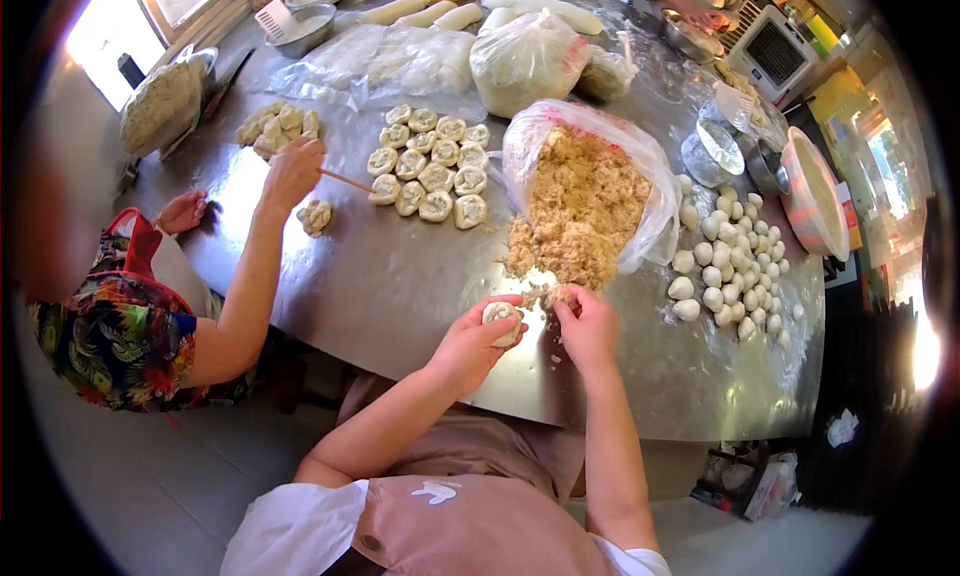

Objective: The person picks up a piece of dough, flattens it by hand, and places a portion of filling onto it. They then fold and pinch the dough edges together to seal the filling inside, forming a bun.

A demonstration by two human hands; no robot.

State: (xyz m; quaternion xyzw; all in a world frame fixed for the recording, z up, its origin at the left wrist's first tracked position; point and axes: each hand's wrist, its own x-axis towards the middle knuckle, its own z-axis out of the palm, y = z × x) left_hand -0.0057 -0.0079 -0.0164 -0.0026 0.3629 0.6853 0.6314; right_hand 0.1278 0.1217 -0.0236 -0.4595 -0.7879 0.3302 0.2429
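My left hand point(468, 348) is closed round a pleated dough bun point(503, 322), its top facing up. My right hand point(588, 328) is closed in a pinch on a bit of crumbly brown filling point(546, 296), just right of the bun. Beyond my hands, the heap of filling point(585, 201) spills from an open plastic bag point(655, 216) onto the metal table point(400, 306). Shaped buns point(436, 177) stand in rows to the left of the bag. Many small white dough balls point(735, 266) lie in a cluster on the right.
At the left, a co-worker's hand point(295, 174) holds a thin stick point(345, 181) near the buns, beside flattened dough pieces point(275, 128). Far back are a tied bag point(530, 61), dough rolls point(425, 14) and a metal bowl point(303, 31). Bowls point(712, 154) and a tub point(815, 191) line the right edge.
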